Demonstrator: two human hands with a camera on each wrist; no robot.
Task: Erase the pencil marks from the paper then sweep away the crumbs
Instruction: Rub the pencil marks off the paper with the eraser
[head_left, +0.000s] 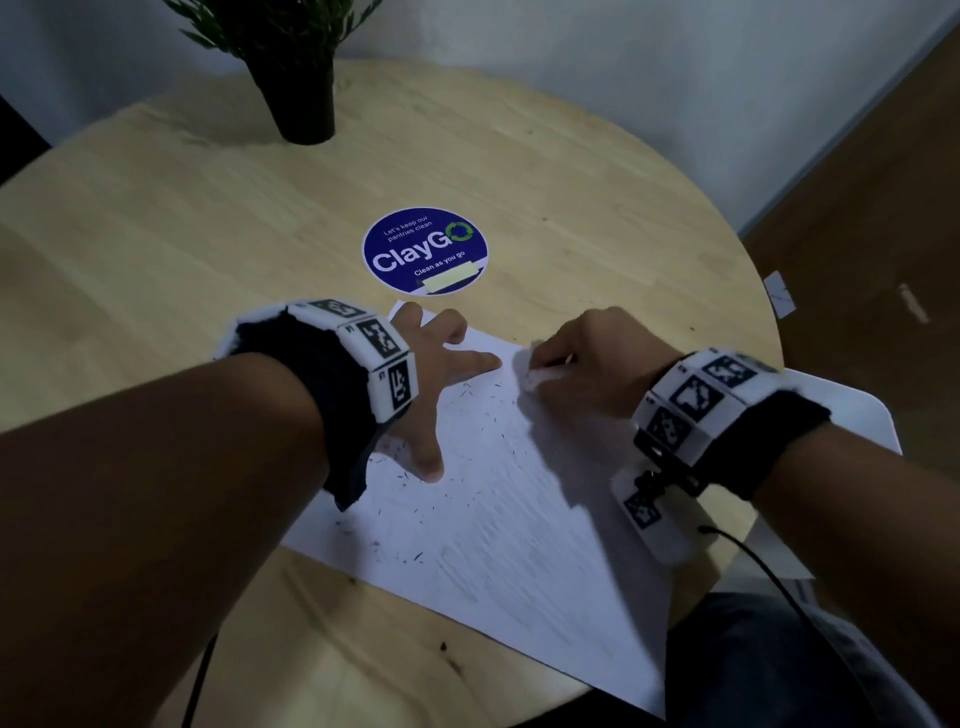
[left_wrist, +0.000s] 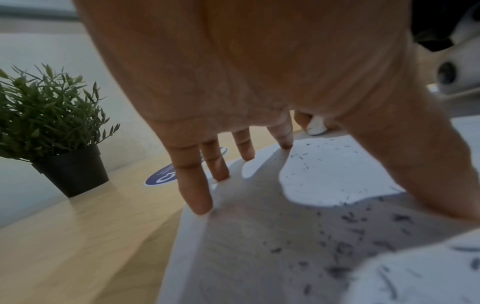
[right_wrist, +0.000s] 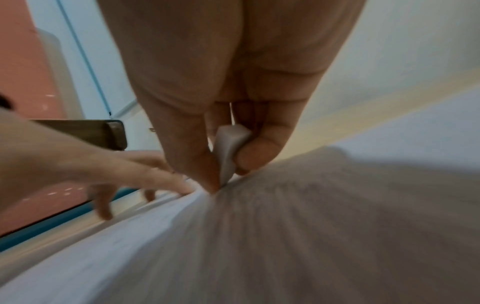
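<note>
Lying flat on the bench (head_left: 156, 249), the paper (head_left: 519, 561) carries dark crumbs (head_left: 410, 558) scattered near its left half. The left hand (head_left: 431, 374) rests on the paper's upper left with fingers spread and straight. Just beside it, the right hand (head_left: 587, 358) pinches a white eraser (right_wrist: 230, 152) between thumb and fingers, its tip touching the paper. Farther back sit a round sticker (head_left: 425, 251) and a potted plant (head_left: 298, 78).
</note>
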